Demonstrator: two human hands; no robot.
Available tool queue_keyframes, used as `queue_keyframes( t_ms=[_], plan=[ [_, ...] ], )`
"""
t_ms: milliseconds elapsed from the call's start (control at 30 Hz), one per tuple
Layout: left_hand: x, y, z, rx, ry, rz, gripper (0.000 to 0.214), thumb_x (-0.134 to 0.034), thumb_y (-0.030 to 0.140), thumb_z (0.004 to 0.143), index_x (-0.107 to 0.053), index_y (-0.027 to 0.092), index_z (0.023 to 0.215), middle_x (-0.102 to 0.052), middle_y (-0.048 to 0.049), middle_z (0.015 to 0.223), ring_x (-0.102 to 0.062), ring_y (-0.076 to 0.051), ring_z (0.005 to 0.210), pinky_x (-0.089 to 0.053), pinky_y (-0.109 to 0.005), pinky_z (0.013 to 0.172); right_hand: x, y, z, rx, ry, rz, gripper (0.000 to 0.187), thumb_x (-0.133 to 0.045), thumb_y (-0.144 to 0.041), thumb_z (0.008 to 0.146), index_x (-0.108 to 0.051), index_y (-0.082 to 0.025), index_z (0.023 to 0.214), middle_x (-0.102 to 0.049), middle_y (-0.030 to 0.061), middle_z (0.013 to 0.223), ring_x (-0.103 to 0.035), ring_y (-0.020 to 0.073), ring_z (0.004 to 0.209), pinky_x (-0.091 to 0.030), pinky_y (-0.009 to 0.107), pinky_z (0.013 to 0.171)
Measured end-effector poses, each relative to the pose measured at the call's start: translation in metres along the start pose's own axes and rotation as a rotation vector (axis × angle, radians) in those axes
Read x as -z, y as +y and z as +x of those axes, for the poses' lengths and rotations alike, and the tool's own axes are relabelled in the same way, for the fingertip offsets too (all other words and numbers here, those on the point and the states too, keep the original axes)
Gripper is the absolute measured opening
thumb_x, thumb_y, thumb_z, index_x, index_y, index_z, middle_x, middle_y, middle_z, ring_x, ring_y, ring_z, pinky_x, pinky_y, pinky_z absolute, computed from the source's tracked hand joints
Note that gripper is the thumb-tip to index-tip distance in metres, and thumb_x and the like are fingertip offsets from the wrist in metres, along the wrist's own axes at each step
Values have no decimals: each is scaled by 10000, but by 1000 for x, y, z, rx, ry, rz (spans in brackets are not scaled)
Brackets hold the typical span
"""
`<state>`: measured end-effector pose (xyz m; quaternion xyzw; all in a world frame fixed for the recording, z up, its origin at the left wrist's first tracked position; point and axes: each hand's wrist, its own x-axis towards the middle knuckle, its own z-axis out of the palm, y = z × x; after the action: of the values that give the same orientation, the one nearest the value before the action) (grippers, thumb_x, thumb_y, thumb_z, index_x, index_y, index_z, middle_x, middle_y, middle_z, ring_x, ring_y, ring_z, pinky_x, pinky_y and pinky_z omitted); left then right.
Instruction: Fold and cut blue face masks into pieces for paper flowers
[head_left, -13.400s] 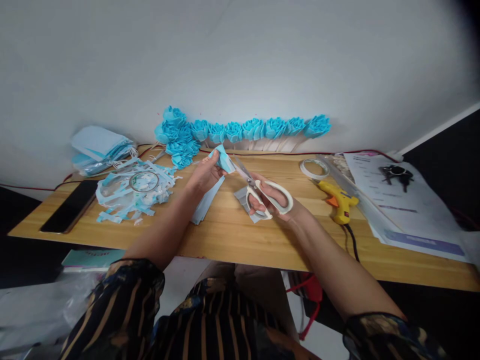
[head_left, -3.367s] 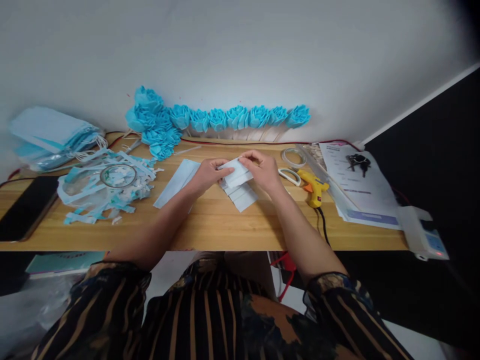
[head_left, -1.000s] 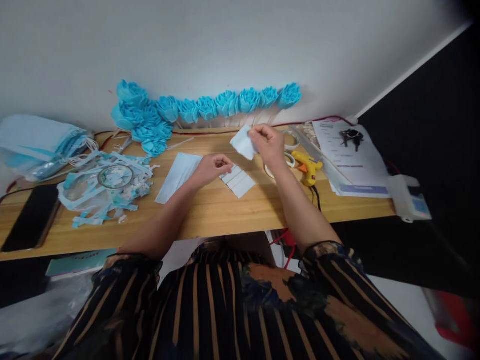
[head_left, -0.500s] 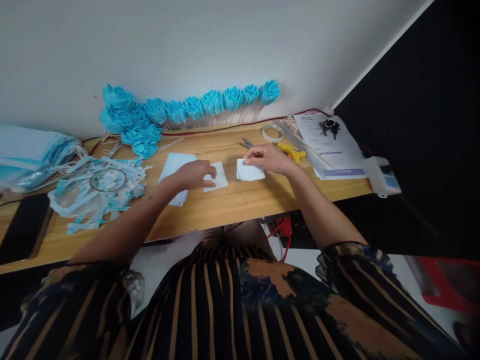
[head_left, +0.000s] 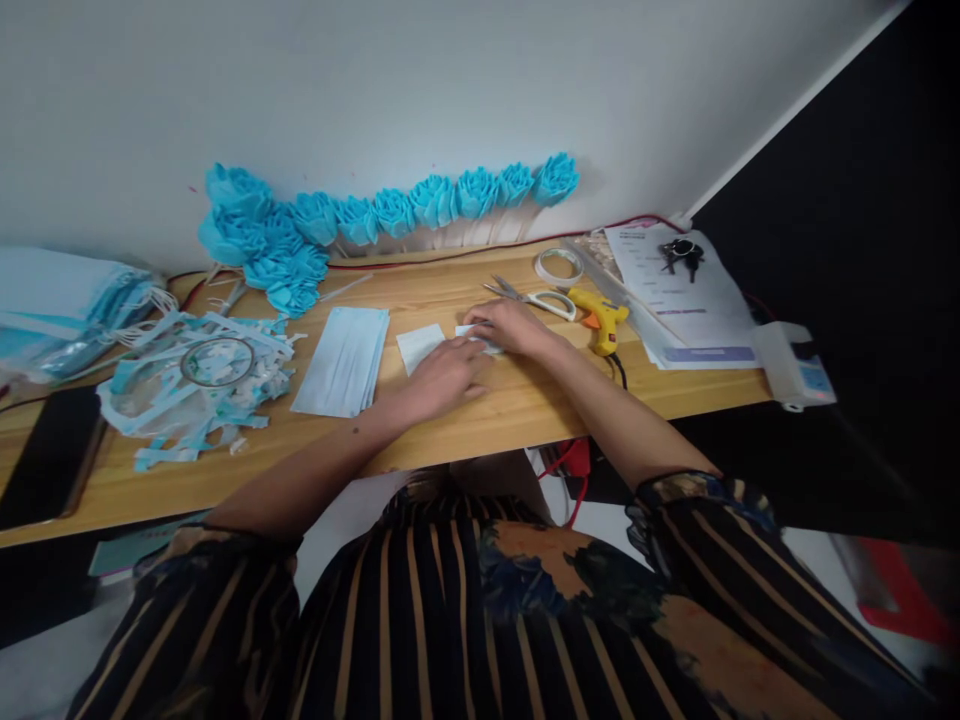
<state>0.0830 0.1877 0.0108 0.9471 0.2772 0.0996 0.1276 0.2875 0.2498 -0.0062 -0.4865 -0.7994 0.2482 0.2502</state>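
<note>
My right hand (head_left: pixel 511 328) is closed on a small pale-blue fabric square (head_left: pixel 489 344), which its fingers and my left hand largely cover. My left hand (head_left: pixel 448 378) reaches across to it, with fingers stretched out over the square's near side and the thumb held apart. Just left of the fingers, another pale square (head_left: pixel 418 346) lies flat on the wooden table. Farther left rests a stack of pleated light-blue mask sheets (head_left: pixel 341 362).
Scissors (head_left: pixel 536 297), a tape roll (head_left: pixel 559 267) and a yellow glue gun (head_left: pixel 600 318) lie right of my hands. Papers with keys (head_left: pixel 681 256) sit beyond. Blue fabric flowers (head_left: pixel 394 212) line the wall. Scraps (head_left: pixel 217 365) and a phone (head_left: pixel 51 455) are at left.
My left hand has moved right, off the flat square and the mask sheets, to meet my right hand. My right hand has shifted slightly left with its square.
</note>
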Motion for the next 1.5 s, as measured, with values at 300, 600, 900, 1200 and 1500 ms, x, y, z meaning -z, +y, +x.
queue_keyframes(
  t_ms=[300,600,900,1200,1500],
  plan=[
    [8,5,-4,36,74,-98,171,-662,297,976,-730,171,1070,-723,-148,1272,-651,-304,1205,-517,-450,1043,11,-9,-5,-89,13,81,87,-813,-235,818,-749,-215,763,-719,-1,742,-603,181,699,-413,341,736],
    [23,-37,16,412,370,-766,221,-700,356,865,-737,170,979,-728,-13,813,-630,-129,699,-468,-241,642,30,-38,-22,-72,86,334,276,-718,-451,868,-688,-187,791,-653,-7,746,-518,143,692,-391,305,655],
    [12,-29,17,533,475,-962,197,-683,354,845,-730,163,840,-661,9,711,-531,-102,632,-397,-239,606,31,-28,-29,-71,118,360,313,-667,-490,918,-767,-199,860,-750,15,819,-628,178,772,-475,332,724],
    [10,-30,14,547,492,-953,233,-685,381,859,-754,165,808,-672,4,682,-523,-101,607,-408,-233,579,28,-28,-29,-30,72,360,274,-772,-468,854,-780,-204,924,-769,22,880,-683,205,841,-528,374,815],
    [0,-21,15,556,398,-1040,219,-723,368,799,-777,157,824,-719,-22,721,-576,-114,622,-441,-236,585,26,-31,-30,9,217,271,257,-666,-415,931,-757,-198,827,-765,20,837,-675,200,804,-553,396,839]
  ],
)
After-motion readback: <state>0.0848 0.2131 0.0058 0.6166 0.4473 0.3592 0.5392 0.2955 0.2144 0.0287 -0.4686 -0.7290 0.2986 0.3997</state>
